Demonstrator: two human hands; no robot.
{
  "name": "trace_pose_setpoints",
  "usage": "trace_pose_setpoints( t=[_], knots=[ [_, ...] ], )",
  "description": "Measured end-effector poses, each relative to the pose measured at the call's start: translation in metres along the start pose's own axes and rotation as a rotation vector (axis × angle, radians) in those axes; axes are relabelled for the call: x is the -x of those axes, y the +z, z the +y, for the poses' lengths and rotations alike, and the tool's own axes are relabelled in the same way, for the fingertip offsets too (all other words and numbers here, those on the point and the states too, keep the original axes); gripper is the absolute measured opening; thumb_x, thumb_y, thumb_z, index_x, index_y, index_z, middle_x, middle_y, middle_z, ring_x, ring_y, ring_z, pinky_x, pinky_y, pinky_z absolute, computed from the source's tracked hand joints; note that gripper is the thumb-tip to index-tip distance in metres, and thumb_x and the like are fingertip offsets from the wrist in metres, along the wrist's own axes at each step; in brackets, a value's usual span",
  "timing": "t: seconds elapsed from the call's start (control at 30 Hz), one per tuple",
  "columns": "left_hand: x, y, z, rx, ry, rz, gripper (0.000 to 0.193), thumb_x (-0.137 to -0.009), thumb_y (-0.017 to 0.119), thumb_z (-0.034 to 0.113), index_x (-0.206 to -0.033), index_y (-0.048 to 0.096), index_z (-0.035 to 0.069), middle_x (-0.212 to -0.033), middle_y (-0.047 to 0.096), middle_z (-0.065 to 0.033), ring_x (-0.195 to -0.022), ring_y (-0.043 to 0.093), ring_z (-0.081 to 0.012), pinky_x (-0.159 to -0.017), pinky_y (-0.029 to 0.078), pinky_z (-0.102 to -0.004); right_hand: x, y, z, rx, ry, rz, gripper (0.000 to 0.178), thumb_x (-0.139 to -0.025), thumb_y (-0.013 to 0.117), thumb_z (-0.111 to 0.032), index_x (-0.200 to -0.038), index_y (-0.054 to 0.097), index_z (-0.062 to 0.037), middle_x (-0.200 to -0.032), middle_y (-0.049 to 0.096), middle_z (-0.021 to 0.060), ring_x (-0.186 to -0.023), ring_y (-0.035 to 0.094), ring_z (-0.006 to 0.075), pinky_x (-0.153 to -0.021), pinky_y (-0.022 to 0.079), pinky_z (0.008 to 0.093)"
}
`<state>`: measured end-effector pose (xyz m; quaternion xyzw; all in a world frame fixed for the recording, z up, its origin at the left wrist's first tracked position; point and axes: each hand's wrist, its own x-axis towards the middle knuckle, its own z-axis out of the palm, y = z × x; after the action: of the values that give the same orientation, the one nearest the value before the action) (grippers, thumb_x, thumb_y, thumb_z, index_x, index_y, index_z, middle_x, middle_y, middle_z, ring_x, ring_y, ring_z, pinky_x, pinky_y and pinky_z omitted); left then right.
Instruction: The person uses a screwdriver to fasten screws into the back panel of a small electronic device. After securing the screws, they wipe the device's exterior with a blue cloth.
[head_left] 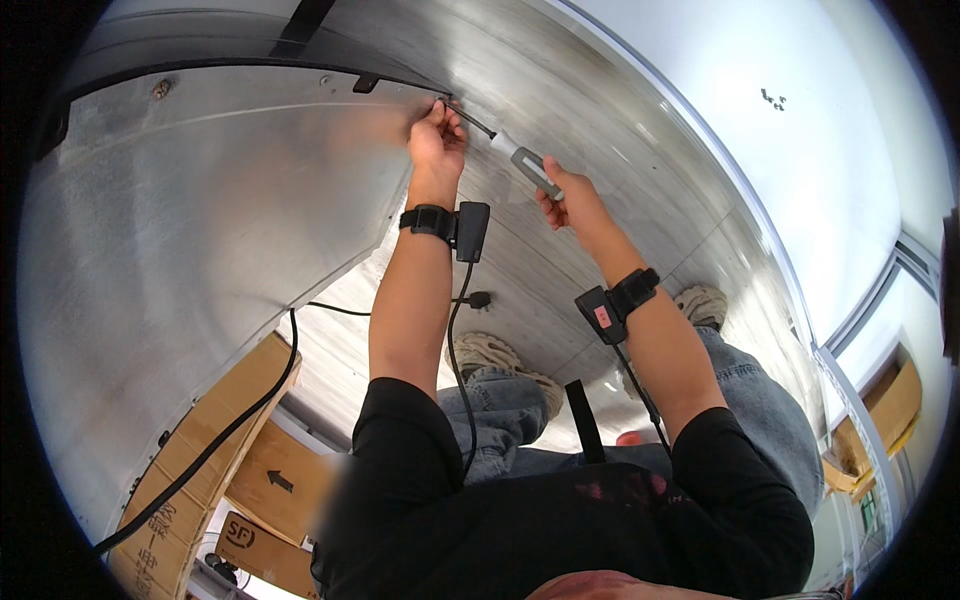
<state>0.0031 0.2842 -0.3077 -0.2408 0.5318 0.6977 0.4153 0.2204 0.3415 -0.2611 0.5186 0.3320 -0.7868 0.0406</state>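
Observation:
A screwdriver (524,163) with a grey and white handle is gripped in my right hand (570,195), its dark shaft slanting up and left. The shaft's tip reaches the far right corner of a large grey metal panel (220,200). My left hand (438,145) is at that same corner, fingertips pinched together around the tip end of the shaft. Whatever small piece lies between those fingertips is hidden. A black bracket tab (366,84) stands on the panel's far edge, left of my left hand, and a brownish screw or fitting (162,89) shows further left.
A black cable (215,440) hangs over the panel's near edge, and a plug (480,299) lies on the wood-pattern floor (540,270). Cardboard boxes (275,480) stand at lower left. A white wall (790,130) rises to the right. Wired black modules (472,232) are strapped to both wrists.

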Motion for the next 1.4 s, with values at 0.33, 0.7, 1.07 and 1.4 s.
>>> trace_pose_setpoints(
  t=[0.33, 0.7, 1.07, 1.4],
  knots=[
    [0.002, 0.003, 0.000, -0.017, -0.012, 0.027, 0.013, -0.092, 0.053, 0.017, -0.093, 0.062, 0.008, -0.079, 0.063, -0.0004, -0.067, 0.053, -0.0120, -0.058, 0.043, -0.0245, -0.001, -0.014, 0.010, -0.153, -0.022, -0.068, 0.051, -0.087, 0.051, -0.053, -0.069, 0.054, -0.0052, -0.059, 0.050, 0.0040, -0.047, 0.044, 0.0134, -0.047, 0.038, 0.0277],
    [0.018, -0.002, -0.004, -0.217, 0.081, -0.030, 0.022, -0.092, 0.053, 0.017, -0.111, 0.057, 0.009, -0.088, 0.064, -0.0011, -0.069, 0.053, -0.0122, -0.061, 0.044, -0.0244, 0.026, -0.038, 0.007, 0.018, -0.179, -0.151, 0.046, -0.090, 0.054, -0.046, -0.084, 0.057, -0.0002, -0.063, 0.052, 0.0035, -0.051, 0.048, 0.0113, -0.050, 0.043, 0.0268],
    [0.110, 0.117, -0.033, -0.765, 0.563, -0.375, 0.018, -0.087, 0.062, 0.014, -0.102, 0.066, 0.003, -0.088, 0.066, -0.0029, -0.073, 0.054, -0.0082, -0.064, 0.042, -0.0223, 0.092, -0.086, -0.017, -0.274, -0.516, -0.176, 0.032, -0.092, 0.055, -0.032, -0.104, 0.052, -0.0018, -0.081, 0.056, 0.0058, -0.065, 0.054, 0.0126, -0.062, 0.048, 0.0283],
    [0.138, 0.259, -0.128, -1.393, 1.153, -0.795, 0.023, -0.079, 0.069, 0.017, -0.101, 0.068, 0.010, -0.093, 0.064, -0.0042, -0.076, 0.058, -0.0161, -0.069, 0.049, -0.0293, 0.141, -0.165, 0.006, -0.490, -0.820, 0.375, 0.038, -0.089, 0.057, -0.015, -0.125, 0.049, -0.0056, -0.084, 0.060, 0.0048, -0.060, 0.052, 0.0100, -0.057, 0.046, 0.0251]
  ],
)
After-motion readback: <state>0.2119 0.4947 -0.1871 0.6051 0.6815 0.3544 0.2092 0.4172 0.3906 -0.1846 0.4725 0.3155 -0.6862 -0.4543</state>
